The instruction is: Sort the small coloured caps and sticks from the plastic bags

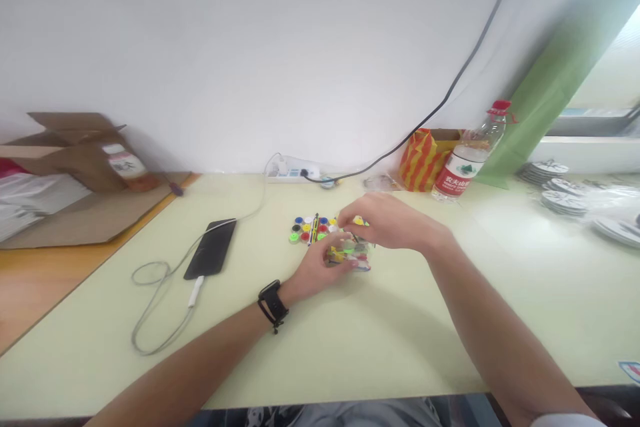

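My left hand (pixel 314 269) curls its fingers and thumb round a small clear packet (pixel 356 259) with colourful pieces inside, low over the table. Above the packet, my right hand (pixel 380 219) bends down with its fingertips pressed together at the top; what they pinch is too small to tell. Just behind and left of my hands lie several small round pots (pixel 299 229) in blue, black, green, red, yellow and white. A thin yellow and black pen-like stick (pixel 314 229) lies across them. My right hand hides part of this group.
A black phone (pixel 213 250) with a white cable lies left. Cardboard box (pixel 75 180) at far left; power strip (pixel 293 173) by the wall. Water bottle (pixel 460 170) and striped bag (pixel 423 160) stand back right, stacked discs (pixel 565 197) at far right.
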Demonstrator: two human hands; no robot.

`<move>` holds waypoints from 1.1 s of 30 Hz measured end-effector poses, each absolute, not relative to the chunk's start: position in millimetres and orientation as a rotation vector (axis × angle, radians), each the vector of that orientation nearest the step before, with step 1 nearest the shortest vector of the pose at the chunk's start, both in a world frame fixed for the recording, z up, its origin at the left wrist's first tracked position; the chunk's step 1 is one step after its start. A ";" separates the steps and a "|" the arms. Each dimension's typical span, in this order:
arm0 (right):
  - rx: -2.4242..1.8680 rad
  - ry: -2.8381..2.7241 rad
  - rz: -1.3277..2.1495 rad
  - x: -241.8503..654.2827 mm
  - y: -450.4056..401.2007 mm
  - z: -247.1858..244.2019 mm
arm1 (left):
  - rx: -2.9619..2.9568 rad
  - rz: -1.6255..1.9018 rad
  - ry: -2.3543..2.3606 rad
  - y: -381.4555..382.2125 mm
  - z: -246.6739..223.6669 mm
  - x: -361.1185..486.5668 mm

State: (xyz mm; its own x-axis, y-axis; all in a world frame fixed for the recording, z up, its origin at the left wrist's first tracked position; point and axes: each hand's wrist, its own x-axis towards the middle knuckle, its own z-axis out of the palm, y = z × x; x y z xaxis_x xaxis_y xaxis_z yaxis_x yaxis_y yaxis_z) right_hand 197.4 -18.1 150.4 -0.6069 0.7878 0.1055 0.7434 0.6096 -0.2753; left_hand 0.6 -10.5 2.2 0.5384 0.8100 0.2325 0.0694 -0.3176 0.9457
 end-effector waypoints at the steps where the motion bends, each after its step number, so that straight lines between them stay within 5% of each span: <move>1: -1.274 -2.566 0.281 199.8 -19.9 152.4 | 1.745 0.909 0.762 -9.3 1.5 0.5; 33: -1.103 -2.445 0.564 219.0 -30.6 115.0 | 1.481 0.919 0.582 -14.7 10.7 2.9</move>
